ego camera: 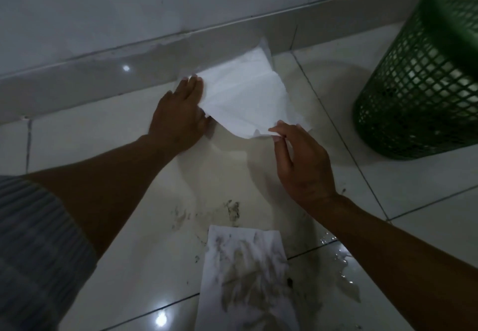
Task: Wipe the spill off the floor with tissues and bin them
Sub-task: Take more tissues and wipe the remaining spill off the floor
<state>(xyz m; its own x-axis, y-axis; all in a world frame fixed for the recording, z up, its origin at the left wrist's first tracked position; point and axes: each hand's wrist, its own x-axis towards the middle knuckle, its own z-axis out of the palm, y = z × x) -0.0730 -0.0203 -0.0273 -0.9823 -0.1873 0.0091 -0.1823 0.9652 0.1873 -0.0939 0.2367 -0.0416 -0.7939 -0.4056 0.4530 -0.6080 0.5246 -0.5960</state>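
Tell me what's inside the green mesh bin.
Through the mesh of the green bin, pale crumpled shapes show, likely tissues. Its rim and dark lower wall hide the rest, so nothing more can be told.

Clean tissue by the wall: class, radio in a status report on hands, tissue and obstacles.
Left hand flat on clean tissue; right hand pinching its near corner. Dirty tissue on floor, spill unwiped. Green bin unobstructed.

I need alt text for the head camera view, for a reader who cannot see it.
Two bare hands handle a clean white tissue on a pale tiled floor: the left hand presses one edge flat, the right hand pinches its near corner. A dirty, stained tissue lies nearer, beside a wet spill; a green mesh bin stands at right.
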